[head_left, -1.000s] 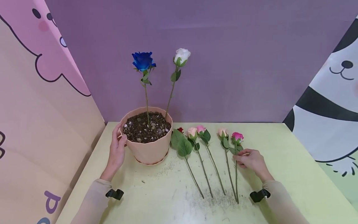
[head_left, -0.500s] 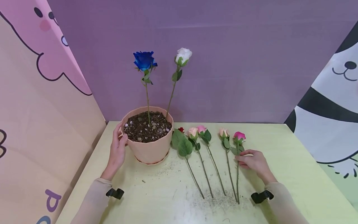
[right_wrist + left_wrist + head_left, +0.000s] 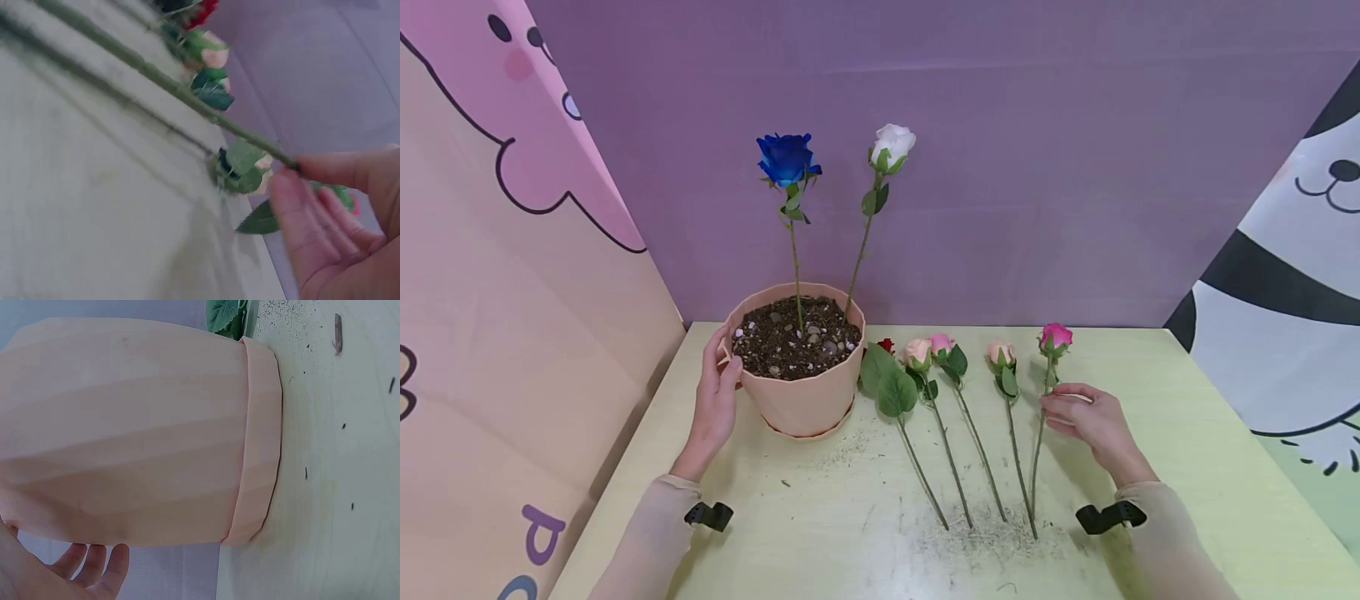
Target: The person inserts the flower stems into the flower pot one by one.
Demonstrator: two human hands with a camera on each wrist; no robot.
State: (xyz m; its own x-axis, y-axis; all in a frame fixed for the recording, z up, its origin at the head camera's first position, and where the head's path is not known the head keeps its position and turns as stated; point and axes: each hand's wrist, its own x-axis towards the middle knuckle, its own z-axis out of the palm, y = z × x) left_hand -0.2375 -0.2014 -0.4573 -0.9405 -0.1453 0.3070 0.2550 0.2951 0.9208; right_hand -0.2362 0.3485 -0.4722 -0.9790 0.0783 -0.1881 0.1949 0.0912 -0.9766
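My left hand (image 3: 717,400) holds the left side of a pale pink flower pot (image 3: 797,404), its thumb at the front and fingers farther back along the wall. In the left wrist view the fingertips (image 3: 115,565) show beside the pot's wall. A blue rose (image 3: 787,160) and a white rose (image 3: 892,150) stand in the pot's dark soil (image 3: 775,350). On the right, my right hand (image 3: 1093,425) pinches the stem of a hot pink rose (image 3: 1056,337) between thumb and fingers. Its bloom end is raised, the stem slanting down toward the table.
Several roses lie left of my right hand: a peach rose (image 3: 1002,357), a light pink rose (image 3: 940,343), another peach rose (image 3: 917,353) and a red rose (image 3: 886,345) mostly behind leaves. Soil crumbs dot the table (image 3: 820,533). A purple wall (image 3: 1022,208) stands behind.
My right hand has lifted the hot pink rose's bloom end and moved slightly right and up. My left hand stays at the pot.
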